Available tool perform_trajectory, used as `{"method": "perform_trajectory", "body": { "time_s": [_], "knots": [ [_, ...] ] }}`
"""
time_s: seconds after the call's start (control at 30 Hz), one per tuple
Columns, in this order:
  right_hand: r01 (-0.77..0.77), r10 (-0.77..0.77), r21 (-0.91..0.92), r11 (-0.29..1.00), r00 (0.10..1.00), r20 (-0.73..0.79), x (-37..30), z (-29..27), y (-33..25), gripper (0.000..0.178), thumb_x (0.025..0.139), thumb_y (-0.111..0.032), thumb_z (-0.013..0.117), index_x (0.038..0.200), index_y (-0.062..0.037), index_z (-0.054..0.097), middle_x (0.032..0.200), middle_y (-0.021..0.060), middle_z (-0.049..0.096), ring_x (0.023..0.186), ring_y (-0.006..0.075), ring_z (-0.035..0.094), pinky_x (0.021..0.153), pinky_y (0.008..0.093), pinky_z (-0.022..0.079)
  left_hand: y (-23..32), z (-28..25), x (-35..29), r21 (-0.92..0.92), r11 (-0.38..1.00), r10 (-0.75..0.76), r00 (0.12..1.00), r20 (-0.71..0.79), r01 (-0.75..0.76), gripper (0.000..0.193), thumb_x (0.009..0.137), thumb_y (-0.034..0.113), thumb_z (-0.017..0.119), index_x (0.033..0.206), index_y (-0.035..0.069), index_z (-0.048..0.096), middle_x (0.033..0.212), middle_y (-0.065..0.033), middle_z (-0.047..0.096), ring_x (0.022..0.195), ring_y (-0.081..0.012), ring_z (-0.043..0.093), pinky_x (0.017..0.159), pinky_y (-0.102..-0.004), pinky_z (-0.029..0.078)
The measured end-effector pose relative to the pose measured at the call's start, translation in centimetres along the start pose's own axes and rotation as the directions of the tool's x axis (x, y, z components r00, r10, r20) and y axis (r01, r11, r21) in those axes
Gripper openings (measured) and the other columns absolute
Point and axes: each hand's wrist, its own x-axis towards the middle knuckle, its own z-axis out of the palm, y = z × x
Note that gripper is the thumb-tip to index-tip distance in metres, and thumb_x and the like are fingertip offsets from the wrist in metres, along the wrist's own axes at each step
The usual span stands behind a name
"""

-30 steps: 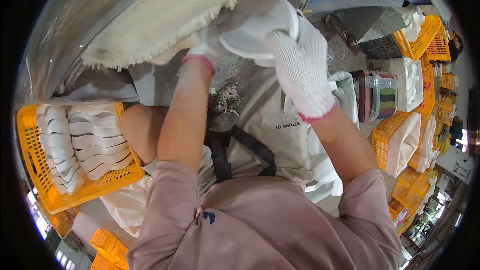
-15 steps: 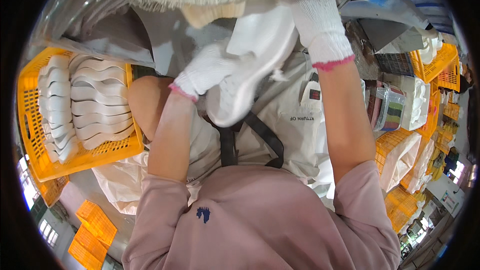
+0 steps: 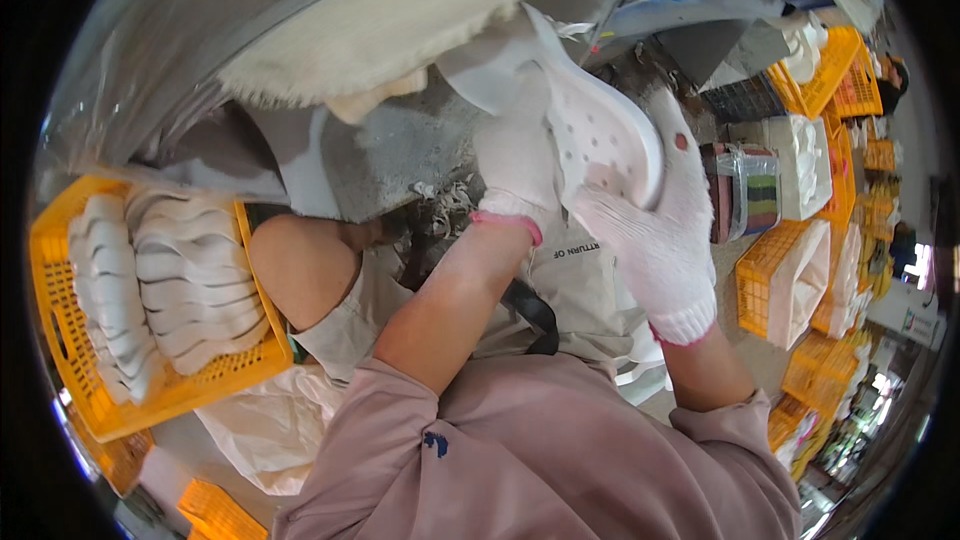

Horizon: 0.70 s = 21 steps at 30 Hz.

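Observation:
A white foam clog (image 3: 607,127) with rows of round holes in its upper is held between my two white-gloved hands, in front of a frayed cream cloth wheel (image 3: 400,25). My left hand (image 3: 515,150) grips the clog's left side near its opening; some of its fingers are hidden by the clog. My right hand (image 3: 665,240) cups the rounded toe, with the thumb across the near side and the fingers along the right edge. A small worn hole shows in that glove. The clog stands apart from the cloth wheel's right end.
At my left, a yellow crate (image 3: 90,410) holds several stacked white shoe pieces (image 3: 190,280). White scraps (image 3: 445,205) lie below the grey metal housing (image 3: 375,155). To the right stand a strapped striped bundle (image 3: 745,193) and several yellow crates (image 3: 765,275). Light cloth (image 3: 575,290) covers my lap.
The clog has moved right and turned, so its holed upper now shows. My right hand has come down to the toe, and my left hand has shifted right and up. The view has tilted.

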Motion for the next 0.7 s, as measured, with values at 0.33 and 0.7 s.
{"method": "perform_trajectory", "body": {
  "time_s": [0.33, 0.7],
  "knots": [
    [0.202, -0.251, -0.365, 0.909, 0.964, -0.089, 8.1, 3.4, 1.9, 0.086, 0.084, -0.026, 0.075, 0.156, 0.0094, 0.044, 0.144, 0.0318, 0.06, 0.133, 0.0457, 0.061, 0.114, 0.0456, 0.049, 0.0, -3.7, 12.1, 0.719, 0.524, 0.342, 0.886, 0.313, -0.456, 0.044, 0.1, 0.022, 0.073, 0.136, -0.003, 0.064, 0.122, -0.0089, 0.071, 0.108, -0.0239, 0.068, 0.094, -0.0369, 0.056],
    [0.436, -0.478, -0.478, 0.762, 0.878, 0.039, 16.3, 8.2, 5.2, 0.047, 0.08, -0.04, 0.076, 0.099, 0.0033, 0.076, 0.099, 0.0279, 0.076, 0.098, 0.047, 0.074, 0.087, 0.0514, 0.059, 8.7, -14.7, 5.7, 0.97, -0.068, 0.285, 0.927, 0.243, -0.233, 0.068, 0.1, 0.057, 0.069, 0.12, -0.007, 0.074, 0.109, -0.0256, 0.079, 0.108, -0.0398, 0.076, 0.097, -0.0429, 0.057]
  ]
}}
